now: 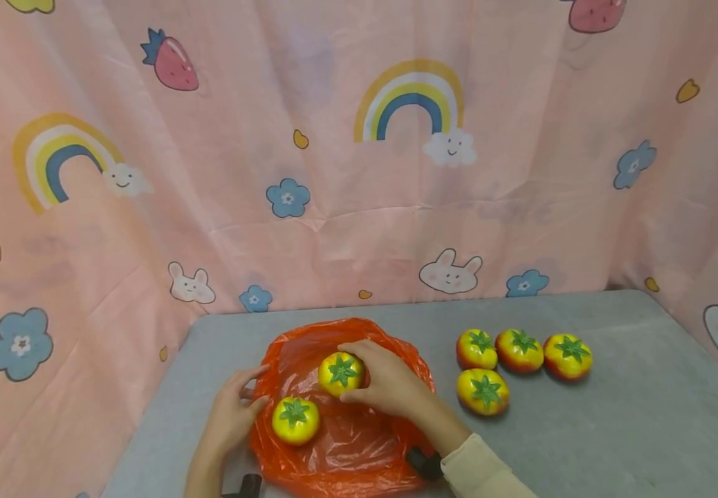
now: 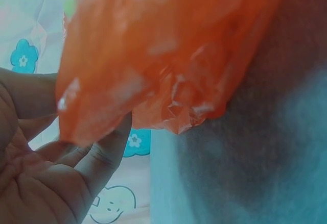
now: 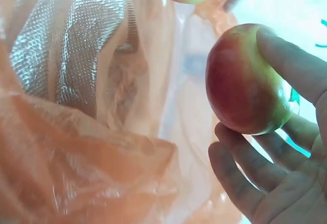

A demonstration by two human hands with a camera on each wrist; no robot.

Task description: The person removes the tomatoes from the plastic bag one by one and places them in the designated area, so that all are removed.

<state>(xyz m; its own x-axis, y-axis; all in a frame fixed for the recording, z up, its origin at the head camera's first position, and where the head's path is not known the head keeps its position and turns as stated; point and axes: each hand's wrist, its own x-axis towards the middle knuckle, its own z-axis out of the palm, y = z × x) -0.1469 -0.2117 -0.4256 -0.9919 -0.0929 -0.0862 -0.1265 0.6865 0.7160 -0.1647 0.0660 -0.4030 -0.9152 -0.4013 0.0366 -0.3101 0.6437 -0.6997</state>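
Observation:
An orange-red plastic bag (image 1: 359, 449) lies spread on the table with its mouth upward. My left hand (image 1: 229, 415) pinches the bag's left rim; in the left wrist view, fingers (image 2: 102, 157) reach up behind its thin film. With thumb and fingers on either side, my right hand (image 1: 393, 380) holds a shiny yellow-and-red toy tomato (image 1: 339, 375) over the bag's opening. Its red underside shows in the right wrist view, where the tomato (image 3: 245, 81) sits between thumb and fingertips. A second toy tomato (image 1: 295, 420) with a green star-shaped top is at the bag's left side.
Several more toy tomatoes stand grouped on the grey table (image 1: 633, 415) right of the bag, one tomato (image 1: 483, 392) in front of the others. A pink printed curtain (image 1: 334, 242) hangs behind the table and along both sides.

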